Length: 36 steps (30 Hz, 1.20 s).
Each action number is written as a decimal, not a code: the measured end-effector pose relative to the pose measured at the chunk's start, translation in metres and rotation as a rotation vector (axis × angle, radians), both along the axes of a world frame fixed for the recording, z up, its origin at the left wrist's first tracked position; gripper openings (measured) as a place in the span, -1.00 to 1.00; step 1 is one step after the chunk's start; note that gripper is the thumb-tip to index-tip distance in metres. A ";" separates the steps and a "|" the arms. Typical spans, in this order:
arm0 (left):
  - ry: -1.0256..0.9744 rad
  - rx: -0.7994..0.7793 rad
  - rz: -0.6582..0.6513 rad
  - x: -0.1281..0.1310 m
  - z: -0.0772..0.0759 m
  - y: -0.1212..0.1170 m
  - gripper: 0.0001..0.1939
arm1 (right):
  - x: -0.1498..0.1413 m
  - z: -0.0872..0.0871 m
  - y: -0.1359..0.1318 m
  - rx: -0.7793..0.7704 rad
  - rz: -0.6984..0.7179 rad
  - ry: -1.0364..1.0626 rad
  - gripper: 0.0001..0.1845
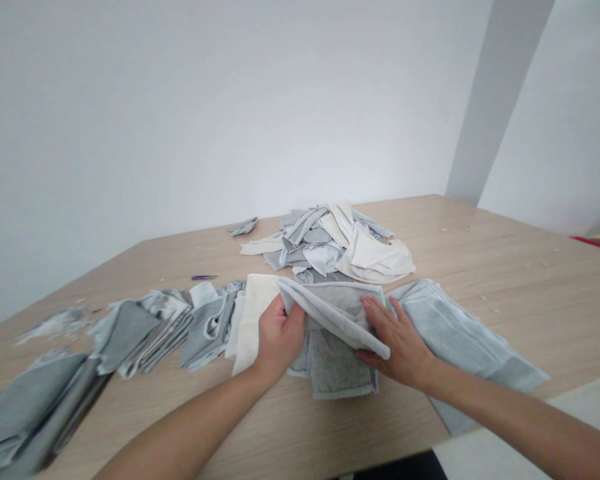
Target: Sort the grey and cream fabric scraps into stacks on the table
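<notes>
Item one: grey cloth piece (337,313), before me above the near part of the table (380,423), a folded flap slanting across it from upper left down to lower right.

Item two: my left hand (281,337), fingers closed, the flap's upper left end held between thumb and forefinger; the cloth extends to the right of these fingers.

Item three: my right hand (400,340), fingers fairly wide and spread, not closed in a grip; upper fingertips rest against the far part of the cloth, and the flap's lower right end overlaps the hand, one fingertip showing just below it.

Item four: darker grey cloth (343,367), beneath the held piece, between my hands.

Item five: cream cloth (258,303), flat, just beside my left hand, on its left.

Item six: pale grey stack (457,330), layered, to the right, partly behind my right forearm.

Item seven: loose heap (325,247), grey, white and cream pieces, crumpled, beyond my hands.

Item eight: folded cloths (130,330), grey shades, in a row along the left.

Sundries: purple tool (204,277), slim, behind that row; white lint (57,323), far left; small grey scrap (243,227), near the wall (260,113)
</notes>
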<state>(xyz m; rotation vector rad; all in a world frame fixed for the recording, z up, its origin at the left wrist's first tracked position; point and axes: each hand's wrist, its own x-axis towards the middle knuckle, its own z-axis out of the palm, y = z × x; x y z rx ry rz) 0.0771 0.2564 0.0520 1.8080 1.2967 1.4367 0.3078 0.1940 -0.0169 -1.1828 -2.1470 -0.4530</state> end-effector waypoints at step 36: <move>0.093 0.006 -0.156 -0.030 -0.017 -0.015 -0.65 | 0.019 0.018 -0.015 -0.324 0.308 1.003 -0.61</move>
